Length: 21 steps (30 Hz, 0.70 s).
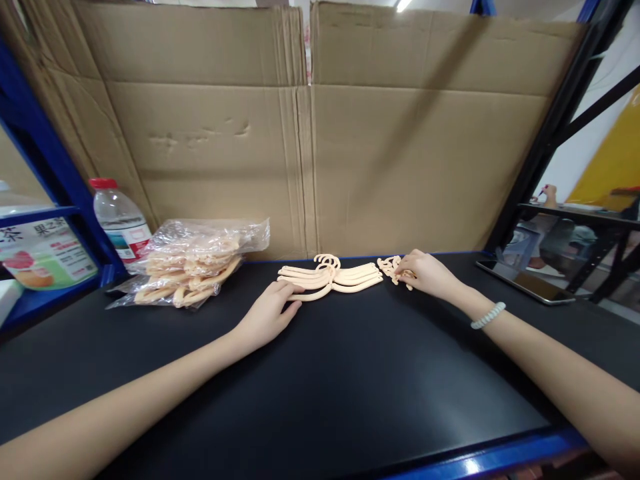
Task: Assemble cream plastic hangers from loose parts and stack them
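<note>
A small stack of cream plastic hangers (345, 277) lies on the black tabletop (330, 387) near the cardboard wall. My left hand (270, 312) rests flat at the stack's left end, fingertips touching the lowest hanger. My right hand (425, 273) is at the right, its fingers closed on a little pile of small cream clips (389, 266) beside the hangers' right end. A pale coiled band sits on my right wrist.
A clear bag of more cream hangers (193, 267) lies at the back left, a water bottle (120, 223) behind it. A tablet (527, 283) lies at the right. Cardboard sheets (310, 133) close off the back. Blue shelf posts stand at the left.
</note>
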{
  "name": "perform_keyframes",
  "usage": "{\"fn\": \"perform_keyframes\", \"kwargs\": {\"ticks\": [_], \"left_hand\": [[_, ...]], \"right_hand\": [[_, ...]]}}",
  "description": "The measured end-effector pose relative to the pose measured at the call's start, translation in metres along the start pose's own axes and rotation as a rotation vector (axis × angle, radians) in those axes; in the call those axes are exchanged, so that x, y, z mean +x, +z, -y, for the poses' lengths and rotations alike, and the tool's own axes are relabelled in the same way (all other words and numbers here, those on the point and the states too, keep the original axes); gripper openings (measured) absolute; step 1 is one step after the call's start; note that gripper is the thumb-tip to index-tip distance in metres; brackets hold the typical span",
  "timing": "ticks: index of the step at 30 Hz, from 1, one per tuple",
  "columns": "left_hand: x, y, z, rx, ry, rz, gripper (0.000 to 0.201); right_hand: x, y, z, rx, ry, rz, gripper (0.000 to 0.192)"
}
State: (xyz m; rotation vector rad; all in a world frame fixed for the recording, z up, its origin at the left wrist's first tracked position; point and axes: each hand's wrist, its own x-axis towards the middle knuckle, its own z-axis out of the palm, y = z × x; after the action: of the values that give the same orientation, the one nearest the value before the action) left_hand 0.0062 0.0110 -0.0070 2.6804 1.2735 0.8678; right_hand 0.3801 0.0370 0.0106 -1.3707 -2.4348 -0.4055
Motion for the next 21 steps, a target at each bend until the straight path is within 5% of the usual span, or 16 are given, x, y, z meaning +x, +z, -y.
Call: {"fn": "perform_keyframes", "kwargs": {"ticks": [6, 14, 21], "left_hand": [[0.003, 0.0, 0.005, -0.071, 0.012, 0.028, 0.023], [0.005, -0.004, 0.002, -0.111, 0.018, 0.022, 0.014], [0.001, -0.007, -0.01, -0.128, 0.01, -0.009, 0.009]], "right_hand": [[0.001, 0.004, -0.003, 0.004, 0.022, -0.164, 0.017], [0.002, -0.011, 0.017, 0.397, 0.398, -0.669, 0.024], [0.002, -0.033, 0.057, 1.135, 0.632, -0.494, 0.03]]}}
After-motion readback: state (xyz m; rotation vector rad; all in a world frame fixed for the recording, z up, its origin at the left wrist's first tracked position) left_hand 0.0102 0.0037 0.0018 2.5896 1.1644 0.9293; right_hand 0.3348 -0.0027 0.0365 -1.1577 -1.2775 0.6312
